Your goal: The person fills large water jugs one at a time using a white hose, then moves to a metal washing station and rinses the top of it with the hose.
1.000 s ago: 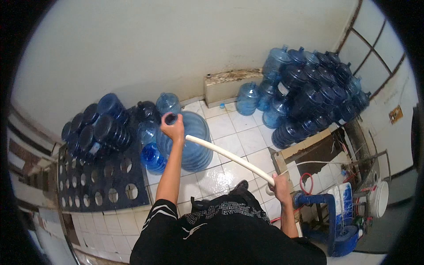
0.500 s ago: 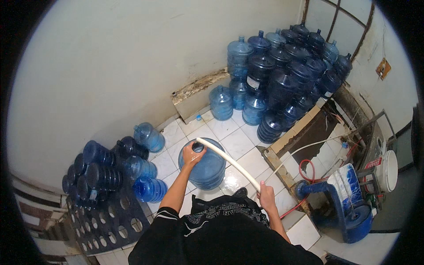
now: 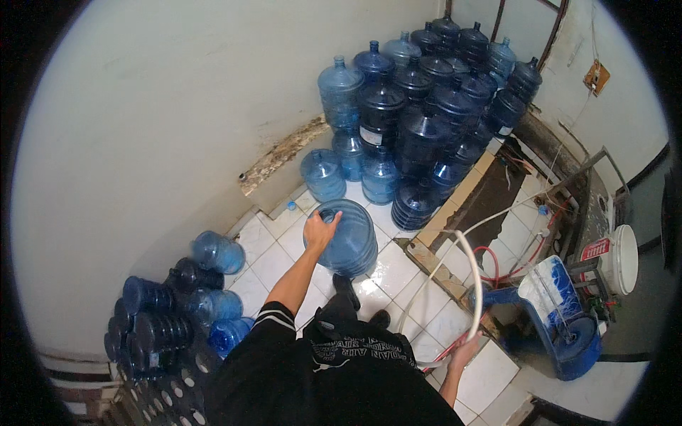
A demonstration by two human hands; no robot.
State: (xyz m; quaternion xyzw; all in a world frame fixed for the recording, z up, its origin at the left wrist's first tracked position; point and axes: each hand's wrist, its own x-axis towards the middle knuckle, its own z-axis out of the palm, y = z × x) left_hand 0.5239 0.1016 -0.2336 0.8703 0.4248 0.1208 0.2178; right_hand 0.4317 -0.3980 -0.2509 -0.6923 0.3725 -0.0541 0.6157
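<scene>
A large blue water jug (image 3: 353, 245) stands upright on the tiled floor in front of me. My left hand (image 3: 321, 231) is closed at its neck, beside the open mouth. Lower right, my right hand (image 3: 465, 353) grips a cream-coloured hose (image 3: 477, 285). The hose arcs up from that hand, and its free end is well apart from the jug. My dark shoes show just below the jug.
Stacked jugs (image 3: 419, 128) fill the far corner. More lie piled on their sides (image 3: 163, 330) at left, by a black perforated rack (image 3: 170, 390). At right are a broken floor opening (image 3: 483, 206), red tubing (image 3: 490, 255), a blue container (image 3: 579, 351) and a white bucket (image 3: 624, 260).
The hose end has left the jug's mouth and swung right, while my right hand moved down and right. My left hand stays at the neck. The view has shifted.
</scene>
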